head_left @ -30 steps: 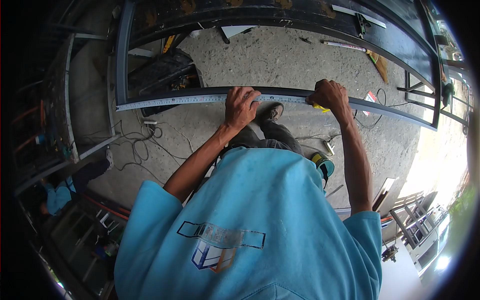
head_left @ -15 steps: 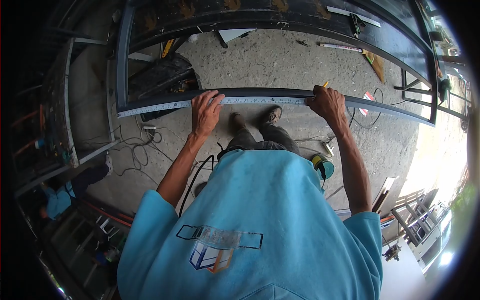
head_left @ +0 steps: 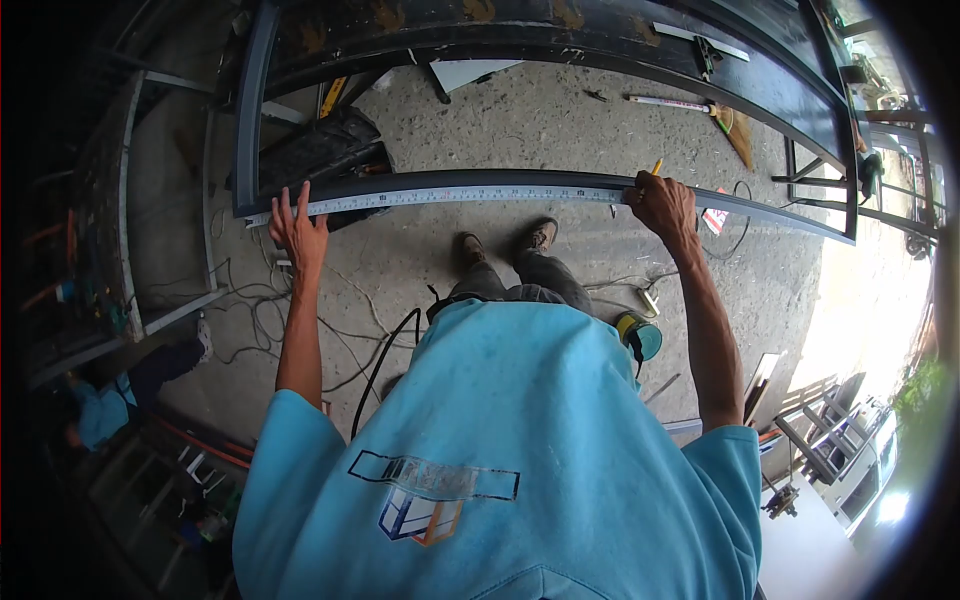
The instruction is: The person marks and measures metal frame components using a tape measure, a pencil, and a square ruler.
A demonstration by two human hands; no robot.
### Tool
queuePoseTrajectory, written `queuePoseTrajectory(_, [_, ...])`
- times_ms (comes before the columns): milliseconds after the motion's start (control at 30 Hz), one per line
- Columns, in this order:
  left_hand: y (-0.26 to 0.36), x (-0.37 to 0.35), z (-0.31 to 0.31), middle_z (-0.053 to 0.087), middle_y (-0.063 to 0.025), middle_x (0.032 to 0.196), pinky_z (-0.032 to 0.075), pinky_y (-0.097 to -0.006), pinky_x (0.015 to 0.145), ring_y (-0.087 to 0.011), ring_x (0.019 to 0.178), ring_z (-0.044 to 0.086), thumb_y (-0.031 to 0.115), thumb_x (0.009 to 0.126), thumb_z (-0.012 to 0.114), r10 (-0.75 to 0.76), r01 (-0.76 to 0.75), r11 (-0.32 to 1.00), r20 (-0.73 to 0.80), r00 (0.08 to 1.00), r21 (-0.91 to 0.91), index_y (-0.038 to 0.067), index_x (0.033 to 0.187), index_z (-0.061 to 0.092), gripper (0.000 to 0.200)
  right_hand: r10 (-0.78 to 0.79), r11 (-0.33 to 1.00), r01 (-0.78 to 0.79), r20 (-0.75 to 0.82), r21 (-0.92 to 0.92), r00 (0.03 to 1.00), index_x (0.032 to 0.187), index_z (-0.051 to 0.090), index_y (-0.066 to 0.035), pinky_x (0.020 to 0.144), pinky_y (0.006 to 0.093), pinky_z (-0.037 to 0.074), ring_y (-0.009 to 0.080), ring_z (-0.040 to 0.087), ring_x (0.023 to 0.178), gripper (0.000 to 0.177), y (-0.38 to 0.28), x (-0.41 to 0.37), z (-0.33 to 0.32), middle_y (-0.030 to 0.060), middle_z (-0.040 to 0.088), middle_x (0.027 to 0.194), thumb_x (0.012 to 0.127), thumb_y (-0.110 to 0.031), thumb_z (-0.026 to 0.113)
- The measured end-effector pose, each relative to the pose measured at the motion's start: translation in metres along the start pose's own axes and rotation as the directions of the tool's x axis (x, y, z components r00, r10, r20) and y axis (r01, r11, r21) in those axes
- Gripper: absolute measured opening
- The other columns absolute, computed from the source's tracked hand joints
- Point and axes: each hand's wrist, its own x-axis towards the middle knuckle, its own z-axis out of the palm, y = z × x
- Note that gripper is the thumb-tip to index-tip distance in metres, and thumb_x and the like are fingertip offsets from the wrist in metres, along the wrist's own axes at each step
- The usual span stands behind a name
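A white tape measure blade (head_left: 450, 195) with printed numbers lies along the near bar (head_left: 430, 183) of a dark metal frame. My left hand (head_left: 300, 230) is open near the blade's left end, its spread fingers resting on the blade and bar. Around the blade's right end my right hand (head_left: 664, 208) is closed against the bar; whatever part of the tape sits inside the fist is hidden. A yellow pencil (head_left: 657, 167) sticks up from the right hand's fingers.
Beyond the bar lie a broom (head_left: 735, 135) and a black tool bag (head_left: 325, 150). Cables (head_left: 265, 310) trail over the concrete floor around my shoes (head_left: 540, 235). A green-and-black round object (head_left: 640, 337) is at my side. Another person (head_left: 110, 405) is low at left.
My left hand has slid leftward along the tape to near its end, and its fingers have spread. My right hand stays closed at the right end. The view has shifted slightly.
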Motion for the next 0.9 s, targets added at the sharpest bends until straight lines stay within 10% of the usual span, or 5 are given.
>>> queuePoseTrajectory(233, [-0.041,-0.014,-0.004,0.016,-0.0206,0.148,0.035,-0.0651,0.087,-0.0544,0.128,0.023,0.027,0.087,0.064,-0.091,0.107,0.994,-0.301,0.949,0.037,0.033,0.127,0.052,0.042,-0.075,0.987,0.099,-0.179,0.126,0.981,0.070,0.059,-0.008,0.050,0.0403,0.045,0.0283,0.057,0.053,0.019,0.009,-0.046,-0.007,0.0111,0.056,0.057,0.077,-0.025,0.062])
queuePoseTrajectory(367, [-0.012,-0.016,-0.014,0.037,-0.0205,0.140,0.039,-0.0494,0.093,-0.0422,0.122,0.042,0.032,0.093,0.056,-0.384,0.339,0.845,-0.029,0.923,-0.414,0.015,0.134,0.045,0.046,-0.059,0.989,0.066,-0.060,0.132,0.996,0.069,0.058,-0.008,0.050,0.0407,0.045,0.0282,0.058,0.057,0.017,0.033,-0.077,-0.012,0.0105,0.055,0.058,0.076,-0.023,0.063])
queuePoseTrajectory(500, [0.049,-0.044,-0.020,0.041,-0.0160,0.139,0.040,-0.0373,0.096,-0.0298,0.121,0.048,0.014,0.093,0.050,-0.328,0.413,0.174,0.342,0.880,-0.894,0.005,0.141,0.033,0.052,0.006,0.994,0.008,-0.119,0.114,0.993,0.069,0.059,-0.009,0.050,0.0400,0.045,0.0256,0.059,0.058,0.014,0.099,-0.093,-0.019,0.0084,0.057,0.058,0.075,-0.020,0.064])
queuePoseTrajectory(633, [0.160,-0.047,-0.057,0.046,-0.0189,0.132,0.041,-0.0388,0.096,-0.0303,0.118,0.050,0.012,0.091,0.054,-0.122,0.395,-0.490,0.510,0.851,-0.777,0.006,0.144,0.024,0.061,0.048,0.992,-0.034,-0.108,0.124,0.993,0.072,0.062,-0.011,0.054,0.0383,0.047,0.0239,0.060,0.060,0.010,0.188,-0.103,-0.030,0.0063,0.058,0.061,0.075,-0.019,0.066])
queuePoseTrajectory(900, [0.275,-0.048,-0.032,0.057,-0.0180,0.104,0.047,-0.0442,0.090,-0.0300,0.098,0.059,0.005,0.086,0.062,-0.489,0.374,-0.149,0.397,0.777,-0.915,0.010,0.144,0.016,0.074,-0.004,0.986,-0.029,0.195,0.163,0.981,0.104,0.066,-0.013,0.074,0.0399,0.052,0.0304,0.065,0.075,0.024,0.347,-0.121,-0.055,0.0132,0.068,0.086,0.083,-0.023,0.063])
